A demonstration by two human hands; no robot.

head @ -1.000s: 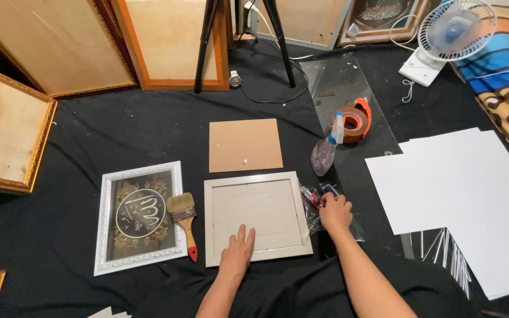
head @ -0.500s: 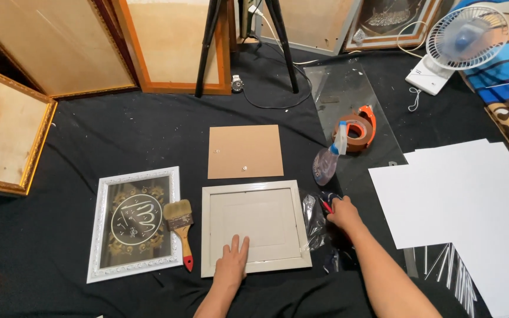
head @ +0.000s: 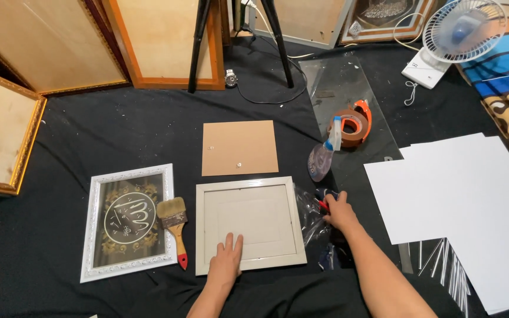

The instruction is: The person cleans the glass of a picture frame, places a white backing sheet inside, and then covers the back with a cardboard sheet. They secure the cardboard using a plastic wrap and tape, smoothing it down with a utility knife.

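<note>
My left hand (head: 227, 257) lies flat, fingers apart, on the lower part of a pale square picture frame (head: 248, 224) lying face down on the black cloth. To the frame's right, my right hand (head: 340, 211) rests on a crumpled clear plastic bag (head: 312, 218) and closes around a small red-handled tool (head: 323, 205). A brown backing board (head: 240, 148) lies just beyond the frame. A paintbrush with a red handle (head: 175, 227) lies left of the frame.
A white framed artwork (head: 127, 219) lies at the left. A spray bottle (head: 323, 156) and an orange tape dispenser (head: 352, 123) sit on a glass sheet (head: 340, 82). White sheets (head: 460, 200) lie at right. A fan (head: 458, 32), tripod legs (head: 198, 44) and leaning frames stand behind.
The view shifted slightly. My right hand stayed at the plastic bag beside the frame, reaching a little further onto it. My left hand stayed on the frame.
</note>
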